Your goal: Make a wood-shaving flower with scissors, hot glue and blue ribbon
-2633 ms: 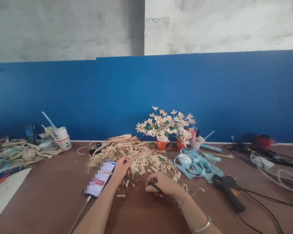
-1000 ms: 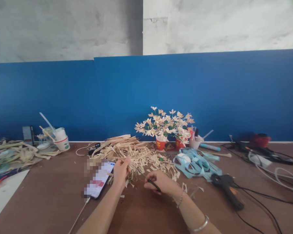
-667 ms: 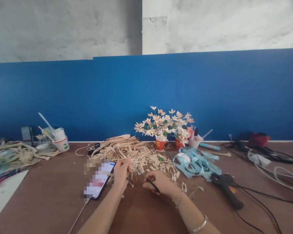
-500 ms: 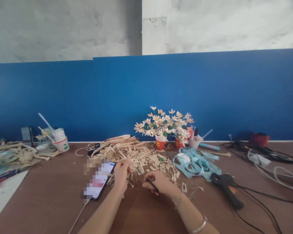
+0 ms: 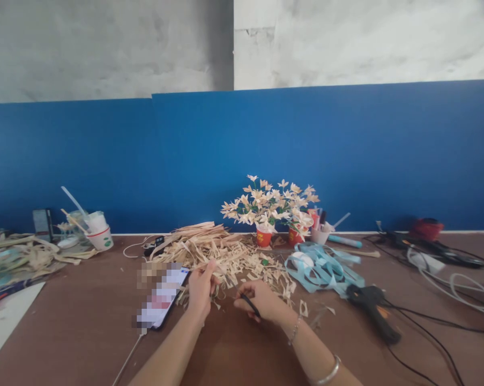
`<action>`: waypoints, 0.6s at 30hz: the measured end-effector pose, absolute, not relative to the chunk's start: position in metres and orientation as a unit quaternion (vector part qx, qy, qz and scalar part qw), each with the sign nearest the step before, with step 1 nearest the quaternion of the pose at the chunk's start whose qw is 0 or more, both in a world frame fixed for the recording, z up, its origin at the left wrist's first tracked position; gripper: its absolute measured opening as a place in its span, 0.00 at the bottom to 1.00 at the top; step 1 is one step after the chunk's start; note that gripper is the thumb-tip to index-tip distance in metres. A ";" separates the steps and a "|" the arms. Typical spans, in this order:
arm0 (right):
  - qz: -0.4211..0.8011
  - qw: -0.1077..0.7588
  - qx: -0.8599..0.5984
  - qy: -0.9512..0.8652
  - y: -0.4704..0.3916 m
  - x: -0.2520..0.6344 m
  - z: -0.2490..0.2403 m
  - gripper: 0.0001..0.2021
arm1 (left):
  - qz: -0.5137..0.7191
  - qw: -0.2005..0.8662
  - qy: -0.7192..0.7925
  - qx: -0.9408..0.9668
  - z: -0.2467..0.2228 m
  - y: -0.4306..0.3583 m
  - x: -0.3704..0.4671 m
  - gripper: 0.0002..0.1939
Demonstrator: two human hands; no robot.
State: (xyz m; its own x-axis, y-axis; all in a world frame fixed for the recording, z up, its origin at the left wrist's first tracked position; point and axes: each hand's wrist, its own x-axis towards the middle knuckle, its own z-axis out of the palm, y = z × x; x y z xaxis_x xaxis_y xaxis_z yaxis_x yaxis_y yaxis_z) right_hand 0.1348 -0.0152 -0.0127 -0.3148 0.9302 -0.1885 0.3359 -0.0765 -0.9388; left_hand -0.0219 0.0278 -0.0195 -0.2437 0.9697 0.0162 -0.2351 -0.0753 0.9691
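Status: your R hand (image 5: 261, 301) is curled round a dark-handled tool (image 5: 250, 306), gripped; prob. scissors by the loop-shaped handle, but blades too faint to confirm. Your L hand (image 5: 200, 287) is just across from it, fingers curled, thumb up front. Can't tell if L is pinching a strip; detail too small vs the clutter behind. Hands close together, not touching.

Mat'l: pale strips (image 5: 201, 241) heaped just beyond your L hand, long ones toward the back. Short pieces (image 5: 272, 273) spread along the near/R side of the heap, a few loose near your R wrist.

Progress (my read): cutting looks well along, lots of short stuff down, but a fair stack of long strips looks uncut, so approx. mid-job, not finished. Can't tell which short bits are good parts vs offcuts, so no count. Pale flowers (image 5: 266, 201) stand up in the red cups (image 5: 265, 236) at the back, against the blue panel (image 5: 193, 161); those look complete. Nothing at your hands looks like a finished flower atm.

Nearby: phone (image 5: 167, 295) flat on table (image 5: 84, 316), just L of your L hand, cable plugged in at the near end. Blue ribbon (image 5: 326, 273) tangled R of the heap. Glue gun (image 5: 374, 313) lying on its side further R, well apart from your R hand, so not in use rn.
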 end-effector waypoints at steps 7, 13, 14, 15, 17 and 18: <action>0.530 0.294 -0.510 -0.610 -0.015 0.134 -0.012 0.14 | 0.615 0.501 0.455 0.405 -0.021 0.028 -0.022 0.18; 0.528 0.301 -0.506 -0.612 -0.015 0.134 -0.012 0.14 | 0.598 0.510 0.465 0.406 -0.019 0.027 -0.021 0.18; 0.527 0.300 -0.506 -0.613 -0.015 0.134 -0.013 0.14 | 0.598 0.511 0.465 0.406 -0.019 0.028 -0.021 0.18; 0.527 0.299 -0.507 -0.613 -0.014 0.135 -0.014 0.13 | 0.598 0.512 0.464 0.406 -0.019 0.028 -0.021 0.18; 0.531 0.289 -0.506 -0.615 -0.013 0.138 -0.015 0.13 | 0.605 0.509 0.461 0.403 -0.020 0.030 -0.022 0.19; 0.535 0.282 -0.504 -0.617 -0.013 0.140 -0.014 0.13 | 0.609 0.508 0.459 0.401 -0.020 0.031 -0.024 0.19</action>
